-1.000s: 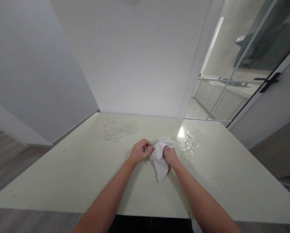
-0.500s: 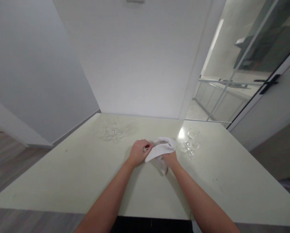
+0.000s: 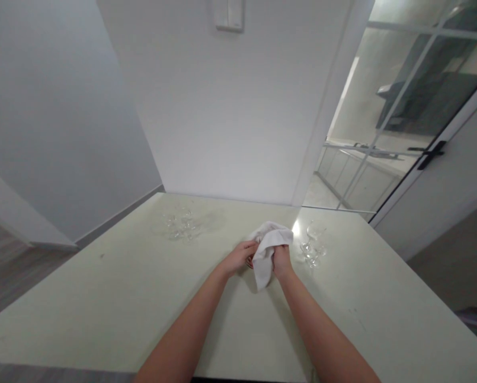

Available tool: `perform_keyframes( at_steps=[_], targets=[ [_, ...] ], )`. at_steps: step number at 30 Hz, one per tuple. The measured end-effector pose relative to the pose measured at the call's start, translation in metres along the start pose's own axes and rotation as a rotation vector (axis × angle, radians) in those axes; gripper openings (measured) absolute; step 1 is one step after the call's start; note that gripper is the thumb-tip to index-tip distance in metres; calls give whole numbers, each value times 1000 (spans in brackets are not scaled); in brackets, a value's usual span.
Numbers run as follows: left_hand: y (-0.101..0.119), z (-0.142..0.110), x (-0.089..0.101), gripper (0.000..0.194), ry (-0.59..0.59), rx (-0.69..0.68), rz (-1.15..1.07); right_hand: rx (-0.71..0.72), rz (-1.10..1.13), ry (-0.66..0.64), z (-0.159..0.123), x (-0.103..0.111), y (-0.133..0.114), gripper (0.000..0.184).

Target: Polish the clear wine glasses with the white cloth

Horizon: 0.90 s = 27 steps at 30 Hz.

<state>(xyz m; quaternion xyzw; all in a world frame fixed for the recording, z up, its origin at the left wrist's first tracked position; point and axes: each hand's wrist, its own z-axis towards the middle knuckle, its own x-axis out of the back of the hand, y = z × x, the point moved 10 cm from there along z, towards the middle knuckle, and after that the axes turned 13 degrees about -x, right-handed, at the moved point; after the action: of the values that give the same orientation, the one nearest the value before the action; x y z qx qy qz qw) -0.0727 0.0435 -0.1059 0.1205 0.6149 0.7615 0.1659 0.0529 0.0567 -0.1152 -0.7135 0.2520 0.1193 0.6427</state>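
Note:
A white cloth (image 3: 267, 250) is bunched between my two hands above the table. My right hand (image 3: 281, 260) is closed on the cloth from the right, its fingertips hidden in the folds. On the other side my left hand (image 3: 238, 256) is closed round a clear glass (image 3: 249, 260), of which only a small shiny part shows below the fingers; the cloth covers the rest. Several clear glasses (image 3: 312, 250) stand close together to the right of my right hand. Another group of clear glasses (image 3: 181, 226) is at the far left; their outlines are faint.
The pale glossy table (image 3: 114, 303) reaches to a white wall (image 3: 230, 122) with a switch plate (image 3: 229, 15). At the right is a glass-paned door with a black handle (image 3: 432, 154). Grey floor shows beyond the table's left side.
The cloth has been turned and now hangs down between my hands. My left hand has shifted right and lower, nearer my right hand. The view has tilted up slightly.

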Motion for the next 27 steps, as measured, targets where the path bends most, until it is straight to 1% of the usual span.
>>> perform_keyframes(
  at_steps=[2,4,6,8,9,10,12,13,14,15,16,17,18,19,21,22,23,24,25,26,27],
  targets=[
    [-6,-2,-2,40,70,18,-88,-46,11,-65,3,-2,8,23],
    [-10,-3,-3,44,122,26,-147,-96,-25,-156,2,-8,17,22],
    [-11,-2,3,45,203,-1,-188,-119,-122,-224,-3,-14,25,23],
    [-7,-1,14,44,281,-75,-132,-107,-245,-231,-9,-18,32,26],
    [-1,0,18,43,291,-138,-51,-89,-294,-218,-11,-19,33,27],
    [8,0,20,41,265,-214,56,-69,-329,-205,-12,-20,34,27],
    [29,-3,16,36,160,-375,303,-21,-351,-186,-12,-20,31,25],
    [39,-6,14,34,127,-448,418,16,-347,-165,-11,-17,27,25],
    [49,-10,14,32,133,-511,510,64,-348,-130,-10,-13,20,26],
    [58,-15,18,30,180,-558,576,116,-364,-94,-9,-8,13,25],
    [66,-20,24,27,258,-592,612,171,-402,-69,-8,-5,6,23],
    [73,-24,31,25,343,-610,616,224,-466,-71,-9,-6,0,21],
    [75,-27,36,25,412,-612,590,274,-550,-104,-12,-10,-4,19],
    [75,-28,40,31,455,-594,545,315,-636,-163,-16,-18,-5,18],
    [66,-25,45,46,487,-512,411,354,-744,-309,-27,-35,-1,21],
    [59,-22,46,50,478,-461,323,334,-744,-374,-32,-41,3,23],
    [51,-19,46,51,451,-412,222,273,-713,-435,-36,-45,9,22],
    [44,-16,43,50,404,-364,108,169,-660,-492,-38,-47,17,20],
    [38,-13,38,52,337,-319,-13,28,-601,-548,-40,-48,28,17],
    [33,-10,31,54,265,-281,-126,-120,-548,-586,-42,-48,39,15],
    [30,-9,25,57,205,-253,-216,-226,-504,-595,-43,-46,47,15]
  ],
)
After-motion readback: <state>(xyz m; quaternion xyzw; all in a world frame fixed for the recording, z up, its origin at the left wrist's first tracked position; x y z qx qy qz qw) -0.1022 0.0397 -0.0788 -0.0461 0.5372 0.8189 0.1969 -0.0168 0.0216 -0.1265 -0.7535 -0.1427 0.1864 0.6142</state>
